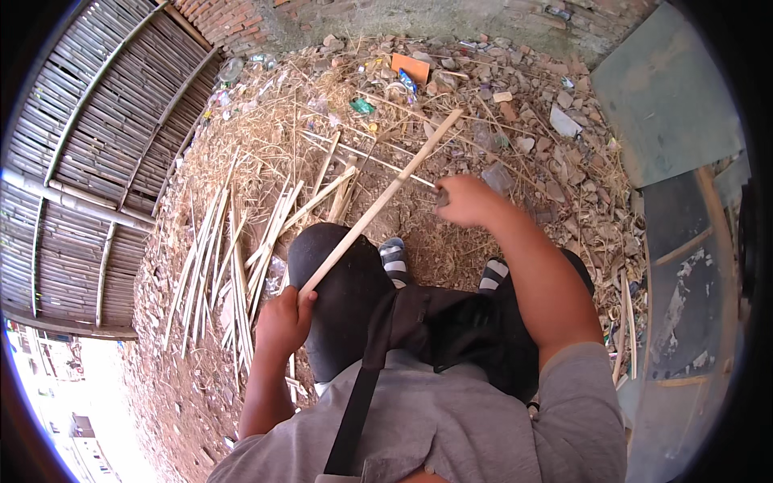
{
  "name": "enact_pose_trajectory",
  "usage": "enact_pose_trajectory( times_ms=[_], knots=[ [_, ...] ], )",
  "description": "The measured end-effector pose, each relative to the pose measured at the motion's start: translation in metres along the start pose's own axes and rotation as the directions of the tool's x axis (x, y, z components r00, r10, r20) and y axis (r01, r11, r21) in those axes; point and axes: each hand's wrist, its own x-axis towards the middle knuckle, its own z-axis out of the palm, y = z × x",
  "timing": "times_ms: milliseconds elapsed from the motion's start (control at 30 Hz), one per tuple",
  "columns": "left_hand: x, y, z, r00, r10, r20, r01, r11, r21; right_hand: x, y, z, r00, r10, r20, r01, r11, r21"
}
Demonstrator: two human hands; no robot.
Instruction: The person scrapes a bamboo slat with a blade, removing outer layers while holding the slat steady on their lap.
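Observation:
A long, pale bamboo strip [378, 204] slants up and away to the right across my right-front view, its near end over my left knee. My left hand [283, 320] is closed around that near end, thumb along the strip. My right hand [471, 201] is closed on a short dark handle [442, 197], to the right of the strip's upper half. A thin pale line [415, 175] runs from near this handle toward the upper left, passing by the strip; I cannot tell whether it is a blade or a sliver.
Several split bamboo strips [211, 258] lie on the ground at my left. Straw, rubble and litter, including an orange piece [411, 68], cover the ground ahead. A bamboo-slat wall [97, 121] stands left, a brick wall [322, 24] at the back, grey panels [668, 97] right.

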Motion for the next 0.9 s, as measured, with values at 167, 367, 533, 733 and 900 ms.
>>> enact_pose_trajectory(
  times_ms=[167, 367, 533, 733, 900],
  knots=[
    [0.009, -0.009, -0.011, 0.997, 0.009, 0.075, -0.003, 0.997, -0.074, -0.01, -0.032, 0.011, 0.975, -0.215, 0.064, 0.222, 0.963, -0.153],
    [0.012, -0.012, -0.011, 0.993, 0.023, 0.114, -0.013, 0.996, -0.089, 0.002, -0.015, 0.0, 0.997, -0.074, -0.024, 0.073, 0.997, -0.038],
    [0.007, -0.01, -0.01, 0.987, 0.02, 0.16, -0.005, 0.995, -0.097, 0.0, -0.011, 0.007, 0.982, -0.179, 0.063, 0.181, 0.983, -0.019],
    [0.011, -0.01, -0.016, 0.992, 0.021, 0.128, -0.01, 0.996, -0.088, 0.003, -0.005, -0.011, 0.995, -0.031, -0.095, 0.028, 0.999, -0.034],
    [0.01, -0.014, 0.002, 0.996, 0.054, 0.07, -0.045, 0.991, -0.125, -0.007, -0.011, 0.006, 0.981, -0.188, 0.056, 0.194, 0.97, -0.147]
  ],
)
